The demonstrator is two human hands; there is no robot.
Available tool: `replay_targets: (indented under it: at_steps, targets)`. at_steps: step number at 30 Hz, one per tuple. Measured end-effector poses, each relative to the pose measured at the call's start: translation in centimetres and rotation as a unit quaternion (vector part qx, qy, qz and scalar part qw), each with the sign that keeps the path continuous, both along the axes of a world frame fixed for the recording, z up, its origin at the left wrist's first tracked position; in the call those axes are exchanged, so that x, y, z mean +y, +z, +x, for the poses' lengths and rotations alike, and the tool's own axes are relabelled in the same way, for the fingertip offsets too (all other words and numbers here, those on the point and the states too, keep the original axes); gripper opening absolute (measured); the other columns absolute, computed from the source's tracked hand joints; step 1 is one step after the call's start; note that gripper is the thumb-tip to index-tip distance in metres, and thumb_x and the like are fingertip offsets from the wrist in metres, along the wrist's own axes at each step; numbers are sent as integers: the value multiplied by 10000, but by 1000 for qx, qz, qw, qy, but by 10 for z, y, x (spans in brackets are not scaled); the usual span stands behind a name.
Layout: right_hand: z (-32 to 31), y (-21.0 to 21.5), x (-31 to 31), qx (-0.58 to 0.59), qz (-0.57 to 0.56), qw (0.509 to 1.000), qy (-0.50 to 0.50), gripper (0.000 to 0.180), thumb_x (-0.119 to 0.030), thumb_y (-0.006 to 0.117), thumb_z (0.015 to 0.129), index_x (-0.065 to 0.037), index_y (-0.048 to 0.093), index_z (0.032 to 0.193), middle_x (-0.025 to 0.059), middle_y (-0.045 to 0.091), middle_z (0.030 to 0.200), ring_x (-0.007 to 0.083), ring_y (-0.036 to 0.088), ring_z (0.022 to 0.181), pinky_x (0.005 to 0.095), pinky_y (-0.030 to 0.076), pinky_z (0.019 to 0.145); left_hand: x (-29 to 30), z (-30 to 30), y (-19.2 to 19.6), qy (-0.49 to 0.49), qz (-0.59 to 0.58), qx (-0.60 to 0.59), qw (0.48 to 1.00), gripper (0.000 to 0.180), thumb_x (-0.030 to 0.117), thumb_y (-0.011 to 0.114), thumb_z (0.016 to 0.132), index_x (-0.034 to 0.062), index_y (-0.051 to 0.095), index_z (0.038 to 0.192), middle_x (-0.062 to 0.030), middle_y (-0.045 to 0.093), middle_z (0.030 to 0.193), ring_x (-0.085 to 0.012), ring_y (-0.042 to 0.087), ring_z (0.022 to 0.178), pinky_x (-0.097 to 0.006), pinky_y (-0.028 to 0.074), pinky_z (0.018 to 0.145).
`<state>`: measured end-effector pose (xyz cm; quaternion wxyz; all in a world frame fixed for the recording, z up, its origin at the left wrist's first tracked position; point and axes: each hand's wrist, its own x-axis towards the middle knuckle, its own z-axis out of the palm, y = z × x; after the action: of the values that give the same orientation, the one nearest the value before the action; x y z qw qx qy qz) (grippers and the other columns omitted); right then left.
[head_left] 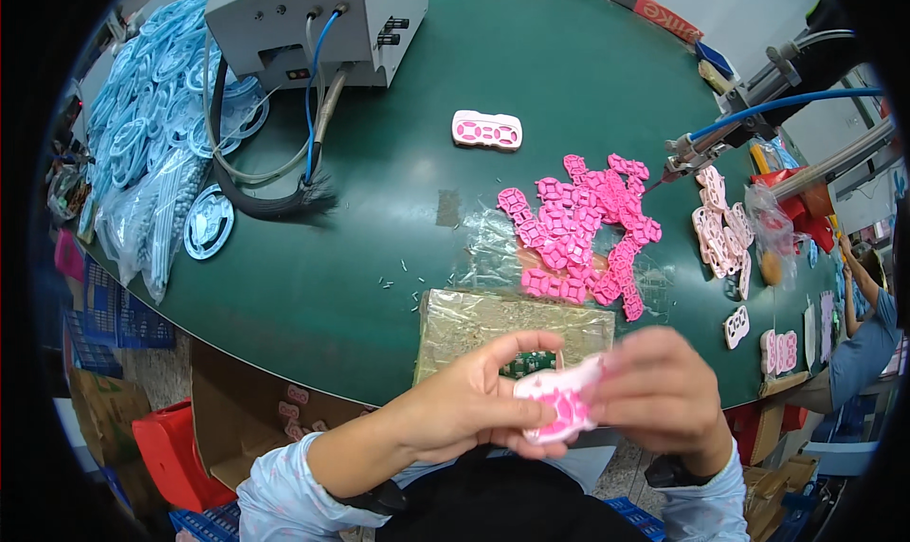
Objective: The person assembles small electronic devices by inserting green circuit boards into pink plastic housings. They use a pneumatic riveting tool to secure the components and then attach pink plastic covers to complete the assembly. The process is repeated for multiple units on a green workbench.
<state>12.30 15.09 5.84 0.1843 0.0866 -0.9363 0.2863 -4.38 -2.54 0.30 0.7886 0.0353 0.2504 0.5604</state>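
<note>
Both of my hands meet at the near edge of a dark green table (360, 277). My left hand (479, 400) and my right hand (664, 395) together hold a pale pink plastic shell with a bright pink rubber keypad (561, 405) set in it. Beyond them lies a heap of bright pink keypads (583, 229). One assembled pale pink shell (486, 130) rests alone farther back. A small green circuit board (528, 363) shows behind my left fingers on a taped cardboard pad (474, 319).
A grey machine box (313, 21) with cables stands at the back left beside stacked light blue rings (161, 97). Pale pink shells (720, 229) pile at the right under a tool on a blue hose (787, 101). Another person's arm (867, 324) is at far right. A cardboard box (256, 419) sits below the table.
</note>
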Motion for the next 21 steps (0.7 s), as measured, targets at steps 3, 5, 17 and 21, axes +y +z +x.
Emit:
replay_targets:
  at_steps: [3,5,17,21]
  targets:
    - [10,-7,-13,-63,-101,993,17,221,-36,804,703,-54,726,909,55,721,930,220,689,839,346,540,716,-23,-5,6,-110,33,194,974,581,123,658,921,50,368,1420,-180,595,1197,-235,663,967,-308,561,830]
    - [18,-10,-20,-97,-189,977,-30,229,-34,798,716,-48,725,932,47,724,848,186,690,713,316,536,657,-45,2,10,-54,152,447,880,520,198,734,879,32,547,1335,-85,514,1322,-197,581,1106,-337,496,923]
    - [-2,-18,-34,-88,41,995,15,382,-160,846,667,-128,729,1029,129,650,1131,283,665,946,378,568,781,-50,11,-12,56,-31,271,960,189,114,672,926,-14,711,1059,-20,678,943,-49,571,777,-201,455,682]
    - [-8,-33,-31,-74,22,997,-3,363,-97,817,666,-107,720,1015,147,641,1157,315,672,978,394,575,791,-47,18,-15,143,20,420,896,282,195,764,848,-3,717,1043,-70,588,1090,-109,557,884,-260,465,748]
